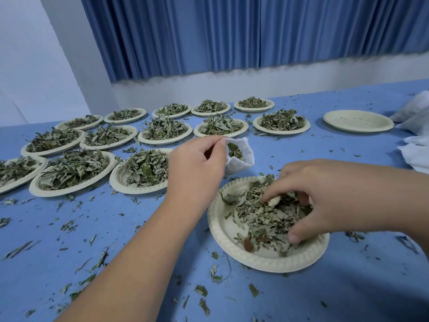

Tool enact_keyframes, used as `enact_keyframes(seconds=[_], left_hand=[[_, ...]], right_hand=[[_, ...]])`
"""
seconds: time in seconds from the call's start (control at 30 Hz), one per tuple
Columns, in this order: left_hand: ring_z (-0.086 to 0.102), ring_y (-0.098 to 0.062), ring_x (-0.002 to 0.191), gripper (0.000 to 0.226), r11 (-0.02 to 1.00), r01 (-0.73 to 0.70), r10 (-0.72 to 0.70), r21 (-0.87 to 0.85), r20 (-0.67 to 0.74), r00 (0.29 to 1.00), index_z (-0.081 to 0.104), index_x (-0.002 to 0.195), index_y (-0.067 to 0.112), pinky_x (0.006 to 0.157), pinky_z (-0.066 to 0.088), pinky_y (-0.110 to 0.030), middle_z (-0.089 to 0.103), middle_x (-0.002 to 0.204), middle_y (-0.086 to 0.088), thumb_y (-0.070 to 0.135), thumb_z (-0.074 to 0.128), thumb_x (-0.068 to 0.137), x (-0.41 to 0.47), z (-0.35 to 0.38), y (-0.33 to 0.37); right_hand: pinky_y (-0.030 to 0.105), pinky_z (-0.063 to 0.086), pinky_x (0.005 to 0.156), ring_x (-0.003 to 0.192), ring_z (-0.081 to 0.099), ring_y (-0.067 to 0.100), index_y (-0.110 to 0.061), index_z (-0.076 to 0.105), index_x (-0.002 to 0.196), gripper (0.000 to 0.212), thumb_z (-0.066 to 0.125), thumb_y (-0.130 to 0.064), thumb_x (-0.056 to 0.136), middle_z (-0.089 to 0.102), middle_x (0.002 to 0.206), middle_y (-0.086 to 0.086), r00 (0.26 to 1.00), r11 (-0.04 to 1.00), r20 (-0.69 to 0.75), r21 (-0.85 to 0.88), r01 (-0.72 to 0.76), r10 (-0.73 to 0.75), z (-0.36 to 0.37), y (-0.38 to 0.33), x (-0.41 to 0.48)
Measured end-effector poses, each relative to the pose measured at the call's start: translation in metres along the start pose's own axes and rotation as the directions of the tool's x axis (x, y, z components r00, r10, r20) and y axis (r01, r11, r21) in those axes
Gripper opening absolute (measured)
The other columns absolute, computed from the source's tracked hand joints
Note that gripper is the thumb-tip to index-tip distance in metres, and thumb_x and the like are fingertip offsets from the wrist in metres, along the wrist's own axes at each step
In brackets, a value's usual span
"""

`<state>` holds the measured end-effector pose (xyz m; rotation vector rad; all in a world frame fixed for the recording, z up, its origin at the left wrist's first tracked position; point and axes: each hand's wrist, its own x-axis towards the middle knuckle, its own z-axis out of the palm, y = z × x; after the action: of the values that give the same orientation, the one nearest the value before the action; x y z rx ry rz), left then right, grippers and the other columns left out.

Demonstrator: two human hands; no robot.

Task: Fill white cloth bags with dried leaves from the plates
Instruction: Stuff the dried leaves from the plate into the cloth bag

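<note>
In the head view, the left hand (pixel 197 163) pinches the rim of a white cloth bag (pixel 241 159) between thumb and forefinger, its mouth gaping (a few leaves show inside), just beyond the near plate (pixel 222 231) on the blue table (pixel 116 252). The right hand (pixel 325 196) reaches down into that plate, fingers and thumb curled claw-like round a clump of dried leaves (pixel 262 219). Heaped plates (pixel 74 169) stand in rows at far left, and an empty plate (pixel 358 120) lies at far right.

Left hand (pixel 197 163) pinches the rim of a white bag (pixel 240 156), mouth open, leaves inside. Right hand (pixel 325 198) digs curled fingers into leaves (pixel 257 217) on the near plate (pixel 222 231). Filled plates (pixel 72 184) stand in rows on blue table (pixel 116 228).
</note>
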<state>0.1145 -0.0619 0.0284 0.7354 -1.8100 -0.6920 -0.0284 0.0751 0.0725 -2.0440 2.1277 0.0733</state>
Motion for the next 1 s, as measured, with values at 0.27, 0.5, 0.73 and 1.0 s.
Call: enact_keyframes(seconds=[0.27, 0.5, 0.73, 1.0], left_hand=[[0.04, -0.003, 0.047, 0.02, 0.999, -0.015, 0.014, 0.029, 0.026, 1.0, 0.076, 0.084, 0.015, 0.051, 0.032, -0.022, 0.052, 0.051, 0.008, 0.018, 0.058, 0.094, -0.001, 0.001, 0.001], [0.043, 0.002, 0.047, 0.021, 0.999, -0.022, 0.021, 0.027, 0.039, 0.999, 0.077, 0.089, 0.023, 0.049, 0.029, -0.011, 0.052, 0.049, 0.021, 0.019, 0.057, 0.094, -0.002, 0.001, 0.002], [0.046, 0.004, 0.049, 0.021, 0.999, -0.022, 0.021, 0.042, 0.036, 0.999, 0.077, 0.093, 0.024, 0.051, 0.03, -0.01, 0.053, 0.051, 0.025, 0.02, 0.057, 0.095, -0.001, 0.0, 0.004], [0.048, 0.008, 0.062, 0.019, 0.989, -0.085, 0.079, 0.118, 0.057, 0.995, 0.077, 0.097, 0.019, 0.061, 0.031, -0.004, 0.051, 0.059, 0.026, 0.016, 0.059, 0.094, -0.002, -0.001, 0.009]], right_hand=[[0.028, 0.048, 0.079, 0.088, 0.047, -0.003, -0.051, 0.058, 0.112, 0.041, 0.07, -0.058, 0.073, 0.053, 0.103, -0.021, 0.998, 0.999, -0.065, 0.03, 0.011, -0.009, 0.008, -0.003, 0.01], [0.015, 0.035, 0.06, 0.072, 0.048, -0.006, -0.046, 0.066, 0.098, 0.02, 0.067, -0.051, 0.079, 0.058, 0.088, -0.018, 0.992, 0.998, -0.123, 0.056, 0.035, -0.028, 0.007, -0.001, 0.012], [0.006, 0.04, 0.062, 0.075, 0.055, -0.014, -0.051, 0.066, 0.081, 0.008, 0.068, -0.05, 0.073, 0.057, 0.081, -0.041, 0.976, 0.972, -0.215, 0.218, 0.085, -0.037, -0.003, 0.012, 0.007], [0.021, 0.049, 0.055, 0.057, 0.061, 0.01, -0.051, 0.068, 0.085, 0.019, 0.068, -0.052, 0.066, 0.068, 0.071, -0.015, 0.948, 0.879, -0.311, 0.434, 0.199, -0.062, -0.012, 0.022, 0.003]])
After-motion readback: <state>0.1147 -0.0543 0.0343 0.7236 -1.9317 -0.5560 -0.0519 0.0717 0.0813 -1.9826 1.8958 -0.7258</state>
